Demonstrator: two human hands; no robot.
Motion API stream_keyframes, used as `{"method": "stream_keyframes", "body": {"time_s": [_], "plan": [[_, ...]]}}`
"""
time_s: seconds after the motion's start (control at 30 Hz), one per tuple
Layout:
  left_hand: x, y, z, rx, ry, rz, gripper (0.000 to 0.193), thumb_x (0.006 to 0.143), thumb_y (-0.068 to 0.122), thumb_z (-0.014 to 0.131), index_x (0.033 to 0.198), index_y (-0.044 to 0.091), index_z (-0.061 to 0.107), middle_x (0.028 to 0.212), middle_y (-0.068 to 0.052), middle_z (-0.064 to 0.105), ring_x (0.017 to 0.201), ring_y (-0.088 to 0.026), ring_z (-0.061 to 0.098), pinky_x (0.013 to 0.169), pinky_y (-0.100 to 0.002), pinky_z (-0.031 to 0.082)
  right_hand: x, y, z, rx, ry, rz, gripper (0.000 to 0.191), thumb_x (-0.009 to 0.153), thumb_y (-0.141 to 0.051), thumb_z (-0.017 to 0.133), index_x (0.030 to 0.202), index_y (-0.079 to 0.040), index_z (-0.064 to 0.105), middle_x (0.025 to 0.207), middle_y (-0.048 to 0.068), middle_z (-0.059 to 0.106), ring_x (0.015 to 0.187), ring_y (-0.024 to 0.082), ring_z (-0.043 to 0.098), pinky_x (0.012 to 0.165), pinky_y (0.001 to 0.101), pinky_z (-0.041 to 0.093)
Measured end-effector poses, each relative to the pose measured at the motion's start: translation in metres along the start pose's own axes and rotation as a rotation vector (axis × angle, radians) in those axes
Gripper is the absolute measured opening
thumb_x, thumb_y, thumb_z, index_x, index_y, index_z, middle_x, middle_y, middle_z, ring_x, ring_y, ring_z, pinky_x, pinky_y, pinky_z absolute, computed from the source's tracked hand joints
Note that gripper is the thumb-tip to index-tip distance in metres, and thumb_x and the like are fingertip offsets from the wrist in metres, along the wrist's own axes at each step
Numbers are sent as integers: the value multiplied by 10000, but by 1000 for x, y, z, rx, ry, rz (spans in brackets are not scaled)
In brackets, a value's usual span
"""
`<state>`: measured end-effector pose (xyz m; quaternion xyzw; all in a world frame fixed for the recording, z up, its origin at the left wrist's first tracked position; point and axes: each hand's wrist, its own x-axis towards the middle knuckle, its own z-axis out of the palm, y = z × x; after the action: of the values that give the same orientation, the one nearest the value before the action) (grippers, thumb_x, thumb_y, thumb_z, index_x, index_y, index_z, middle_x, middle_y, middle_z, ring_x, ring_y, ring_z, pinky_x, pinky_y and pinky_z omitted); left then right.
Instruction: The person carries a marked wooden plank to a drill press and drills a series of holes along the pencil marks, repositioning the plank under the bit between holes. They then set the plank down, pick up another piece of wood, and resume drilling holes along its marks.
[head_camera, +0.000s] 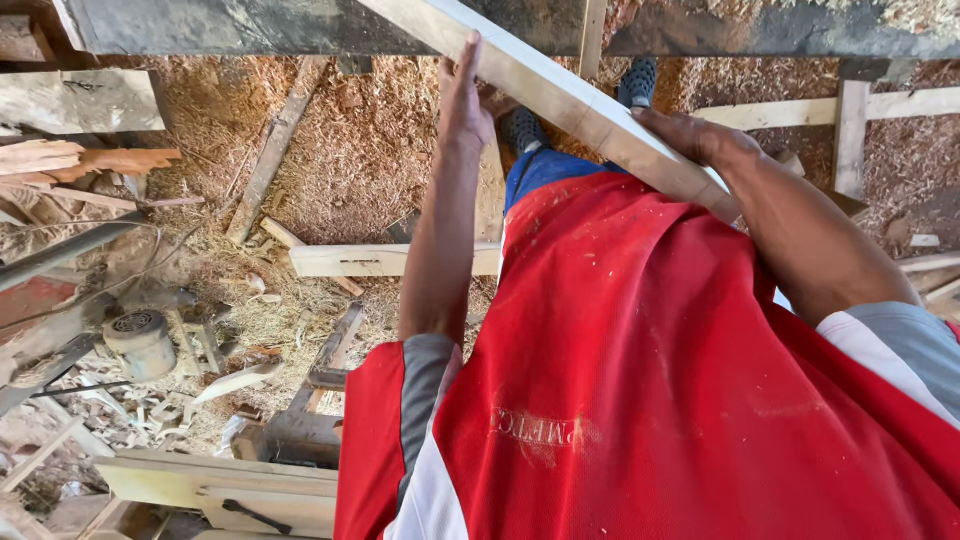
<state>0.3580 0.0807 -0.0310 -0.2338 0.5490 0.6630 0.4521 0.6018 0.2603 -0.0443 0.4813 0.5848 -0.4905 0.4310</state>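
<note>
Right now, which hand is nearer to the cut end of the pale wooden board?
The right hand. It rests on the pale wooden board close to its cut end, by the red shirt. The left hand lies flat against the board's side, farther along it.

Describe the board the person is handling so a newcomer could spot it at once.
Start from the red shirt that fills the lower right. Above it, a long pale planed wooden board slants from the top edge down to the right, with the left hand and right hand resting on it. Other timbers lie on the sawdust floor; this one is raised.
</note>
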Motion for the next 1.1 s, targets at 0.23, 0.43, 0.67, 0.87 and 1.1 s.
{"method": "stream_keyframes", "body": {"time_s": [0.23,0.43,0.67,0.87,1.1], "plan": [[30,-18,-22,-196,-110,-42,773,766,143,837,1393,-76,443,1192,-248,631,914,-323,731,681,-448,722,-10,1,-2,-269,217,-223,927,1025,-788,284,1189,7,731,1152,332,713,1110,458,667,996,550,487],[28,-41,-57,-479,-347,65,435,840,-44,807,1138,82,517,1001,-62,620,834,-163,638,681,-273,621,13,23,-13,-369,276,-196,885,990,-784,389,1232,16,677,1152,327,705,1099,447,683,923,602,524],[12,-53,-76,-402,-241,54,416,627,79,780,1030,129,694,927,-47,703,934,-250,689,879,-487,627,-12,80,-66,174,120,-271,832,933,-787,558,1364,-84,666,1287,169,644,1152,320,610,947,536,432],[12,-55,-84,-506,-246,32,374,669,100,779,1028,54,684,946,-91,703,974,-297,678,943,-529,593,-41,109,-58,1001,-2,-586,604,842,-539,752,1217,-68,697,1108,73,731,1052,243,681,957,441,552],[43,-22,-71,-438,-67,9,339,770,83,724,1079,24,600,1042,-166,663,975,-340,692,901,-558,646,-9,65,-54,1043,26,-713,297,950,-276,752,1097,-55,620,1106,105,677,1023,237,646,959,439,534]]}}
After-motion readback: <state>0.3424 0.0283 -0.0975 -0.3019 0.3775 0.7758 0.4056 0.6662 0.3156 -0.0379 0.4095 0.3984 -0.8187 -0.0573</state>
